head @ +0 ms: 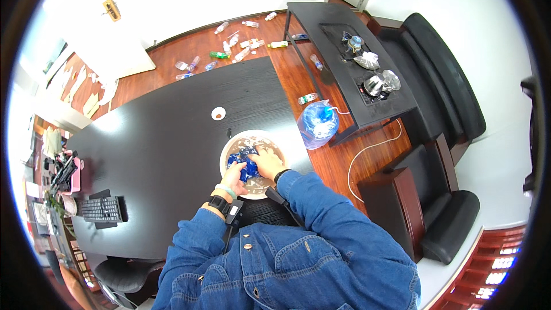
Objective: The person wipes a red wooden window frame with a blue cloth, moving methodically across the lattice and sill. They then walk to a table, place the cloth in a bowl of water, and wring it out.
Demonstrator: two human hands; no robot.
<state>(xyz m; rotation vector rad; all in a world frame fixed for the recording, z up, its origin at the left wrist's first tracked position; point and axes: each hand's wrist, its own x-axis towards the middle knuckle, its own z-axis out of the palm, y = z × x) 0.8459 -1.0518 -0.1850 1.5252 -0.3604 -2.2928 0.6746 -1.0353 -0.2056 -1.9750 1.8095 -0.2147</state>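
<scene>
A round pale basin [224, 155] of cloudy, sudsy water stands on the black table [172, 137], close in front of me. Wet blue cloth [247, 171] lies in the water, dark blue at its upper part. My left hand [234, 178] grips the cloth's left side, thumb on top. At the basin's right, my right hand [267, 162] rests with its fingertips on the cloth; its fingers are partly hidden, so whether they grip it is unclear. A small white round dish [218, 113] with something brown in it sits beyond the basin.
To the left are a black keyboard [102, 209] and a pink basket [77, 172] of dark items. Right of the table, a large blue water jug [318, 125] stands on the floor beside a low black table [318, 17] with a kettle [373, 84]. Several plastic bottles [241, 54] litter the floor.
</scene>
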